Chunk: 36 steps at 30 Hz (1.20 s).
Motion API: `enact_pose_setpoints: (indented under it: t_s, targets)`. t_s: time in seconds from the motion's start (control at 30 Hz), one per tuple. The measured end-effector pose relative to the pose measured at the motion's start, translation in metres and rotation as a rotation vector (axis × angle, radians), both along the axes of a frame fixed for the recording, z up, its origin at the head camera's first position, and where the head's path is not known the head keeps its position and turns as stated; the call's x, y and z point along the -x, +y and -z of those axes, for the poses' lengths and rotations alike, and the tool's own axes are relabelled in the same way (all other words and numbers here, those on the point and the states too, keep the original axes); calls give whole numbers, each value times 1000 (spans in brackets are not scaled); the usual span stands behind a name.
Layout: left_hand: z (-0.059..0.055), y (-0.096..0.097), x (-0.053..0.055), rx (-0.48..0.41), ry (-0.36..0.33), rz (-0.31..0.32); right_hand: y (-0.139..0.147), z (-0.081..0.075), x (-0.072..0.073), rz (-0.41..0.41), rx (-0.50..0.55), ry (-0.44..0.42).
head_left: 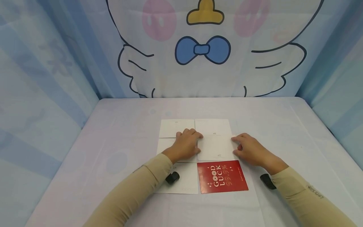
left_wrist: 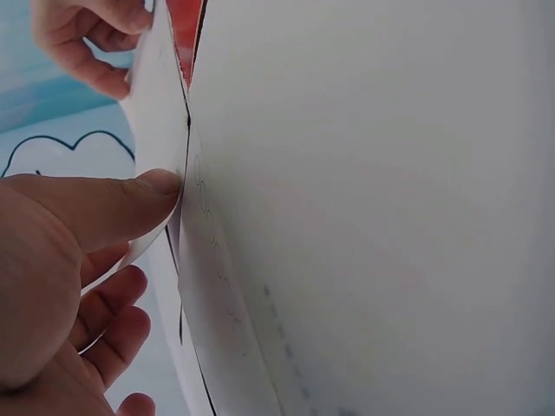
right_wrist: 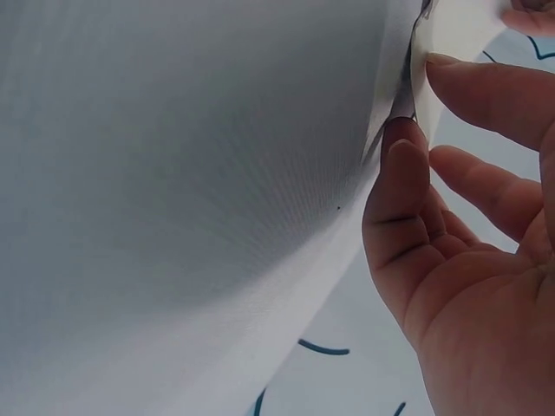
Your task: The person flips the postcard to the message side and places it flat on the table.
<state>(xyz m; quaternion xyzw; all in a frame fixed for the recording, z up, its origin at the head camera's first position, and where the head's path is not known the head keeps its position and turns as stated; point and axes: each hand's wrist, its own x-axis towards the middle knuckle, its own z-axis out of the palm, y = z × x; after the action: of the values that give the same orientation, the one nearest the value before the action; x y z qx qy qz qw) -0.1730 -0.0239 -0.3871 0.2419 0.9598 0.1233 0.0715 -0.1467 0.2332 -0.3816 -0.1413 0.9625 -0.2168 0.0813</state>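
Note:
A white card (head_left: 215, 148) lies between the two hands, on the right side of a grid of cards. My left hand (head_left: 185, 145) holds this card's left edge with thumb and index finger. At its right edge, my right hand (head_left: 250, 149) grips with thumb and a finger. Both wrist views show the card's edge slightly raised, with fingertips against it. Directly below it in the head view lies a red card (head_left: 222, 177) printed "GOOD LUCK 99.9%". My left forearm partly hides the lower-left white card (head_left: 185, 181).
More white cards adjoin the held one: upper left (head_left: 175, 128), upper right (head_left: 213, 126) and middle left (head_left: 164, 145). The pale tablecloth (head_left: 127, 126) surrounds them. A printed curtain (head_left: 198, 78) hangs behind the table, with more curtains at both sides.

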Motion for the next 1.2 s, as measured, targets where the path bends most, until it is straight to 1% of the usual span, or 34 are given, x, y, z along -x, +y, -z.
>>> enact_pose_setpoints:
  t_s: [0.2,0.4,0.67,0.77,0.9,1.0,1.1,1.2]
  targets:
    - [0,1,1,5,-18,4,-1,-1,-1,-3,-9,-16]
    - [0,1,1,26,-33,1,0,0,-2,-29,-24,-8]
    - [-1,-1,1,21,-55,1,0,-2,-2,-50,-51,-6]
    - [-1,-2,2,6,-56,-7,-1,-2,-2,-52,-74,15]
    - [0,-2,3,1,-56,10,-2,-3,-3,-61,-103,47]
    - [1,-1,3,-7,-85,16,-2,-3,-3,-59,-93,21]
    - [3,-1,3,-28,-117,0,-1,-2,-4,-49,-74,-11]
    - [4,-2,2,-39,-126,-4,-1,-3,-4,-42,-57,-21]
